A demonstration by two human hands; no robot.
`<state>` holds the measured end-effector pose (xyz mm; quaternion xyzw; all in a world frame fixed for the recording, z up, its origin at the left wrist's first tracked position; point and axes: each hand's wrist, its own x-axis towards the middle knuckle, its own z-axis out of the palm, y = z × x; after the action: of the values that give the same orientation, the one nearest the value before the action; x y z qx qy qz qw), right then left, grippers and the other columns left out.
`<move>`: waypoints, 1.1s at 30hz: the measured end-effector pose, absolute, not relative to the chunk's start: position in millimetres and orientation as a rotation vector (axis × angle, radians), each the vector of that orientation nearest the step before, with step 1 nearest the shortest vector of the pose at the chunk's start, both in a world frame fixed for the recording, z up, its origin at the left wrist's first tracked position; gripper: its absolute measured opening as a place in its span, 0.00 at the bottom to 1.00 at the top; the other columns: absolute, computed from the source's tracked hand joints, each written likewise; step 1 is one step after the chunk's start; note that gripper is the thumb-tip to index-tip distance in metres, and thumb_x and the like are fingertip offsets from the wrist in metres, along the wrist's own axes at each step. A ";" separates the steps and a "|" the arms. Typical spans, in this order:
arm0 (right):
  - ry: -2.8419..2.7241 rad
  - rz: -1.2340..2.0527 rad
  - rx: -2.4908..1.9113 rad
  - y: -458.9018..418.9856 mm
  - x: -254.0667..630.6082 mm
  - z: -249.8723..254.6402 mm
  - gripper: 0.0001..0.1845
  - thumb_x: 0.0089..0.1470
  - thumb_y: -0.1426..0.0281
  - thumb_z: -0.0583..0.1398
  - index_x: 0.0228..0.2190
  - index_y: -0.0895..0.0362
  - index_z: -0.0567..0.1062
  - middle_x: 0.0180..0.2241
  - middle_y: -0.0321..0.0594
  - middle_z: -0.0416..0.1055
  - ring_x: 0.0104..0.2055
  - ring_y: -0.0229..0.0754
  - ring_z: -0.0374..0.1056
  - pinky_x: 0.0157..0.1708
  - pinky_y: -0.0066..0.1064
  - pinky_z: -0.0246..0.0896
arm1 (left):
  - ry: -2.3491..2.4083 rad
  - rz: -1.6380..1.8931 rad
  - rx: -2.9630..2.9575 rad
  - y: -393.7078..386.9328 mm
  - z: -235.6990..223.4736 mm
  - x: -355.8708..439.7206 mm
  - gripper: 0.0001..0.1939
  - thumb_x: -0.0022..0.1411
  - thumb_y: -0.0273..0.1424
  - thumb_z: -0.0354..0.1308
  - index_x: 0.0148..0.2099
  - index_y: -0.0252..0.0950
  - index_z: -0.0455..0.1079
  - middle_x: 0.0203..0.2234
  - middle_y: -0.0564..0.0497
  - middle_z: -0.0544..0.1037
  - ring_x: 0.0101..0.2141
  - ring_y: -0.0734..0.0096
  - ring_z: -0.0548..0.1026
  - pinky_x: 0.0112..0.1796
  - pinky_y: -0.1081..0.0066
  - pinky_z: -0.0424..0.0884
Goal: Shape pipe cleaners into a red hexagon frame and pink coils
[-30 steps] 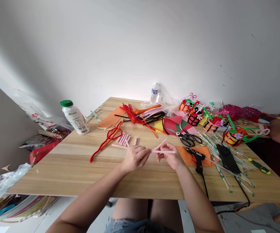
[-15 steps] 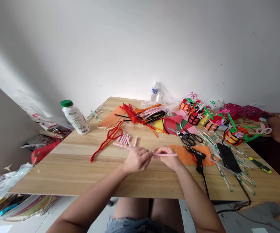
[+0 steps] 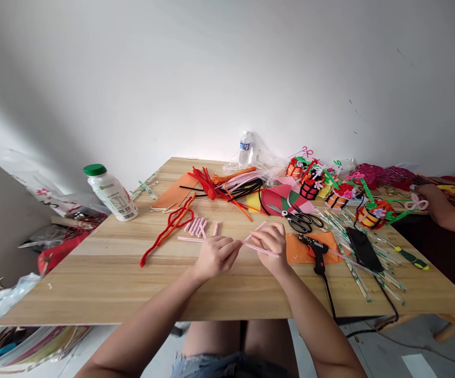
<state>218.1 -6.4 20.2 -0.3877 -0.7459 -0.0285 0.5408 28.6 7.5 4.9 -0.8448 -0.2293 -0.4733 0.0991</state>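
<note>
My left hand (image 3: 216, 256) is closed around pink pipe cleaners (image 3: 191, 239), whose ends stick out to its left. Close beside it, my right hand (image 3: 271, 245) pinches the same pink strands, with one end slanting up past the fingers and another lying across them to the right. Where the strands meet between the hands is partly covered by my fingers. Just beyond my left hand lie several coiled pink pipe cleaner pieces (image 3: 194, 226) in a row, with a single coiled piece (image 3: 216, 229) apart from them. Red and orange pipe cleaners (image 3: 166, 236) lie farther left.
A glue gun (image 3: 317, 251) rests on orange felt, with black scissors (image 3: 304, 220) behind. Glue sticks, a phone (image 3: 363, 249) and a screwdriver (image 3: 412, 258) lie right. Small decorated baskets (image 3: 340, 197) stand behind. A white bottle (image 3: 111, 193) stands left. Another person's arm (image 3: 448, 210) reaches in at right.
My right hand has turned upward, and a pink end now slants up beside its fingers. The view has shifted slightly. My left hand keeps its grip.
</note>
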 end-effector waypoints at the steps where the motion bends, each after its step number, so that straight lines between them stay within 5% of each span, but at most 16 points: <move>1: -1.703 0.019 -0.949 -6.0 218.5 20.0 0.04 0.54 0.70 0.60 0.31 0.53 0.77 0.26 0.41 0.69 0.37 0.46 0.62 0.39 0.41 0.61 | -0.653 -1.379 -2.447 7.9 3.8 28.6 0.07 0.60 0.23 0.52 0.41 0.32 0.69 0.19 0.53 0.71 0.20 0.76 0.67 0.23 0.75 0.58; 7: -1.540 0.903 -1.095 -2.9 222.2 13.4 0.16 0.52 0.57 0.61 0.26 0.58 0.73 0.32 0.42 0.71 0.34 0.41 0.67 0.35 0.33 0.63 | -0.597 -1.259 -2.338 8.8 3.3 28.3 0.10 0.58 0.23 0.54 0.44 0.32 0.67 0.18 0.55 0.69 0.20 0.75 0.65 0.22 0.74 0.55; 11: -1.636 1.369 -1.002 0.3 220.3 6.9 0.21 0.51 0.53 0.61 0.34 0.60 0.77 0.33 0.44 0.74 0.39 0.45 0.70 0.38 0.36 0.65 | -0.604 -1.239 -2.378 7.0 5.9 28.8 0.08 0.59 0.23 0.53 0.41 0.32 0.68 0.17 0.55 0.68 0.19 0.75 0.65 0.21 0.73 0.54; 16: -1.989 0.613 -0.856 -0.9 219.7 10.5 0.09 0.56 0.64 0.59 0.32 0.54 0.79 0.32 0.42 0.76 0.37 0.44 0.67 0.36 0.37 0.64 | -0.757 -1.349 -2.646 3.1 9.8 29.8 0.08 0.61 0.26 0.49 0.36 0.32 0.70 0.19 0.51 0.72 0.20 0.75 0.68 0.22 0.74 0.58; 19: -2.131 0.056 -0.794 -4.6 223.4 15.7 0.11 0.58 0.72 0.56 0.36 0.51 0.79 0.32 0.41 0.77 0.36 0.44 0.65 0.36 0.38 0.62 | -0.973 -1.467 -3.003 2.7 13.0 28.8 0.13 0.63 0.31 0.48 0.32 0.32 0.71 0.17 0.52 0.71 0.19 0.77 0.66 0.22 0.76 0.58; 22: -2.173 -0.158 -0.727 -8.6 225.0 18.0 0.12 0.57 0.73 0.57 0.40 0.50 0.78 0.37 0.42 0.76 0.37 0.45 0.66 0.36 0.39 0.63 | -1.174 -1.495 -3.471 4.1 16.0 26.3 0.18 0.63 0.38 0.50 0.28 0.30 0.71 0.15 0.54 0.68 0.18 0.79 0.62 0.20 0.77 0.57; 28: -1.933 0.274 -0.744 -8.6 218.8 18.1 0.09 0.56 0.72 0.57 0.35 0.51 0.78 0.35 0.43 0.71 0.38 0.42 0.67 0.38 0.36 0.65 | -1.120 -1.741 -3.265 7.0 15.3 25.1 0.14 0.63 0.35 0.51 0.36 0.29 0.73 0.23 0.48 0.76 0.23 0.75 0.70 0.24 0.76 0.65; 33: -1.509 0.982 -0.886 -7.5 219.7 23.1 0.10 0.53 0.61 0.61 0.29 0.55 0.74 0.30 0.40 0.71 0.36 0.42 0.69 0.38 0.35 0.65 | -0.685 -1.446 -2.653 10.8 6.4 27.0 0.11 0.63 0.26 0.49 0.44 0.33 0.71 0.21 0.50 0.73 0.23 0.74 0.71 0.25 0.74 0.64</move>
<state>219.7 -7.5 23.1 -0.3724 -0.6342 0.4125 0.5376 27.0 10.8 6.4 -0.8560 -0.2212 -0.4667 0.0217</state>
